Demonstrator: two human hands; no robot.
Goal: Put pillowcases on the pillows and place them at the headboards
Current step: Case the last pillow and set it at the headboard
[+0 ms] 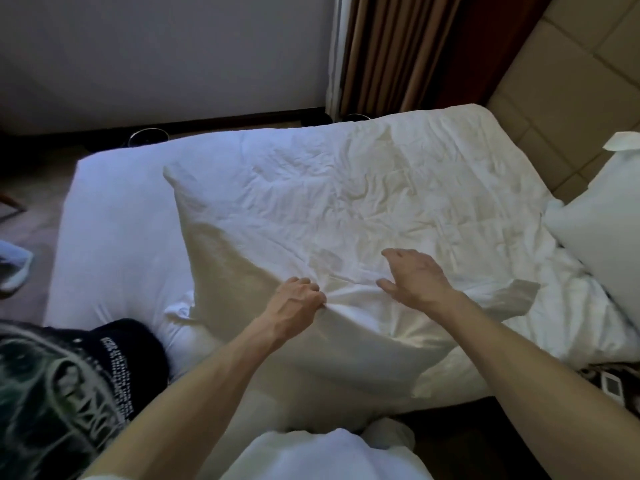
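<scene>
A large white pillow in a wrinkled pillowcase (304, 209) lies tilted across the bed, one corner pointing to the far left. My left hand (298, 299) grips a bunched fold of the pillowcase near its near edge. My right hand (412, 275) hovers just right of it with fingers spread, over the fabric. A loose flap of the pillowcase (512, 299) sticks out to the right. A second white pillow (602, 216) leans against the tan padded headboard (568, 81) at the right.
The bed (114, 216) has a white sheet and fills the middle of the view. A dark printed garment (69, 382) lies at the near left. Brown curtains (401, 53) and a pale wall stand beyond the bed. Carpet shows at the left.
</scene>
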